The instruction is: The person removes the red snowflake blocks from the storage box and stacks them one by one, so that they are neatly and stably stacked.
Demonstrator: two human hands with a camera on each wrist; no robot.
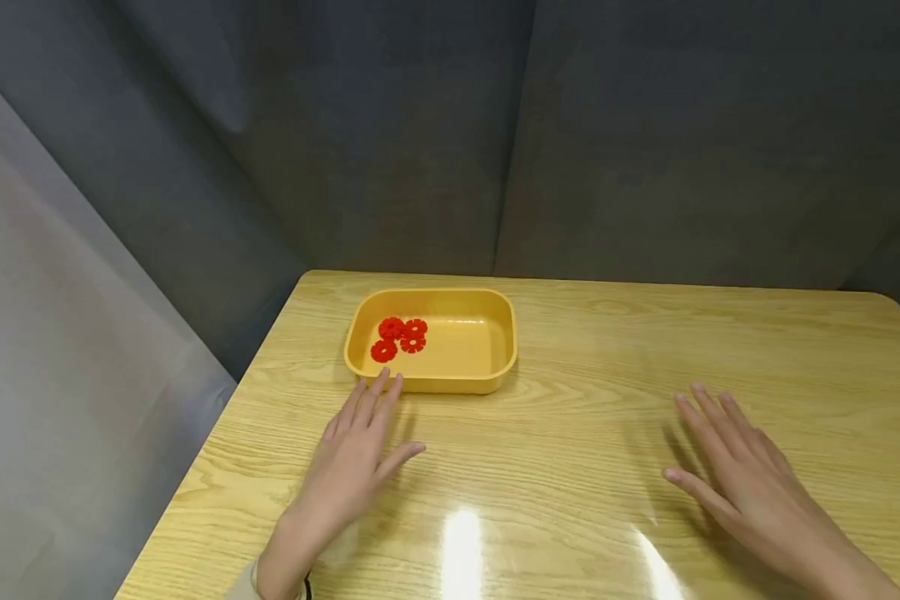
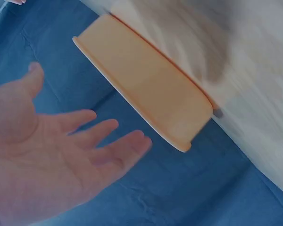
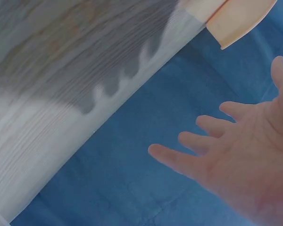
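my right hand [image 1: 750, 479] runs off the bottom edge of the head view, so i see the wrist only partly; my left hand [image 1: 356, 454] shows down to a bit of sleeve at the frame's foot. both hands are flat and empty, fingers straight and slightly spread, well apart from each other over the wooden table [image 1: 607, 367]. the left fingertips lie just beside the near wall of the yellow tray [image 1: 495, 371]; whether they touch it i cannot tell. the right hand is well away from the tray.

only the head view looks into the tray: four red toothed discs [image 1: 399, 337] lie clustered in its left end. the wrist views show none of them. the left wrist view gives the tray [image 2: 151, 101] from the side, just its outer wall, with my open palm [image 2: 52, 155] near it. the right wrist view catches only a corner of the tray [image 3: 238, 19] at the top edge, cut off, and my open palm [image 3: 240, 160]. both wrist views are blurred and oddly tinted, with the table edge smeared.
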